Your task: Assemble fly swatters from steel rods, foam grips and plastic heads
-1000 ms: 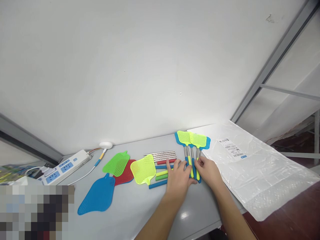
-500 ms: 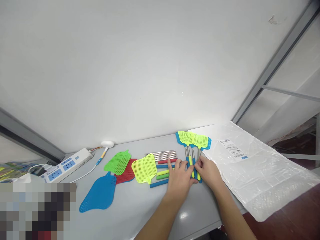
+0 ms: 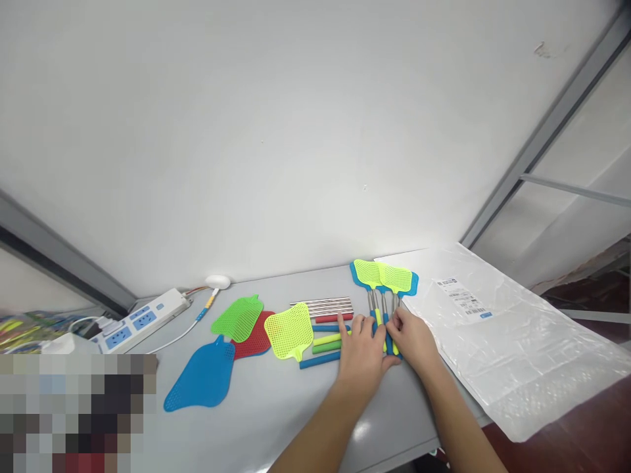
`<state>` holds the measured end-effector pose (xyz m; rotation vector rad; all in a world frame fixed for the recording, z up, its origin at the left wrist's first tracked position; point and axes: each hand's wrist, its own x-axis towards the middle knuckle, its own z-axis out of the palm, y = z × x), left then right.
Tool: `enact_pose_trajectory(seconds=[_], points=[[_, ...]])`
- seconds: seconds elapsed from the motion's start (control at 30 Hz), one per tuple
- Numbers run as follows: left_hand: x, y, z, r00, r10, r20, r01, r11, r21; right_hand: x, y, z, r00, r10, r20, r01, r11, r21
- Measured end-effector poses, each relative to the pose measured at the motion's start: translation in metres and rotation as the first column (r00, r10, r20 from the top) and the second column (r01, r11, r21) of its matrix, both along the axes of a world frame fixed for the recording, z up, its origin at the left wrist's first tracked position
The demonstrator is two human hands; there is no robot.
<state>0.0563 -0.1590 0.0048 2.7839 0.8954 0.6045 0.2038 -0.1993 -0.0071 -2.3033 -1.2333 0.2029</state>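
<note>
The left hand [image 3: 362,355] and right hand [image 3: 411,341] press their fingers [image 3: 375,332] closed from both sides on a bundle of fly swatters [image 3: 382,277], whose mesh heads lie beyond the fingertips on the worktop [image 3: 276,394]; colored handle tubes [image 3: 320,359] lie just left of the fingers.

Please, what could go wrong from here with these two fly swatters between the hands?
The left hand is right beside the loose coloured rods, so it might knock them and they could roll. The two yellow-and-blue fly swatters lie close together, so their grips may slip from the right hand. Their heads seem to overlap the plastic bag, which could slide.
</note>
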Motion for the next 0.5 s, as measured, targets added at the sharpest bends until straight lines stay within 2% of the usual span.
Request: enact_pose_trajectory(seconds=[0.23, 0.33, 0.43, 0.5], points=[[0.001, -0.005, -0.004, 0.999, 0.031, 0.016, -0.031, 0.999, 0.012, 0.002, -0.001, -0.004, 1.0, 0.0, 0.013, 0.0, 1.0, -0.018], [-0.002, -0.008, -0.003, 1.0, 0.006, 0.021, -0.006, 1.0, 0.011, 0.001, -0.003, -0.005, 1.0, 0.003, 0.014, -0.003, 1.0, -0.021], [-0.014, -0.002, 0.007, 0.998, -0.044, 0.034, 0.042, 0.998, 0.038, -0.001, -0.006, -0.005, 1.0, -0.001, 0.012, 0.001, 1.0, -0.016], [-0.029, 0.015, 0.019, 0.998, -0.048, 0.031, 0.046, 0.997, 0.056, -0.003, -0.007, -0.004, 1.0, -0.006, 0.009, 0.006, 1.0, -0.005]])
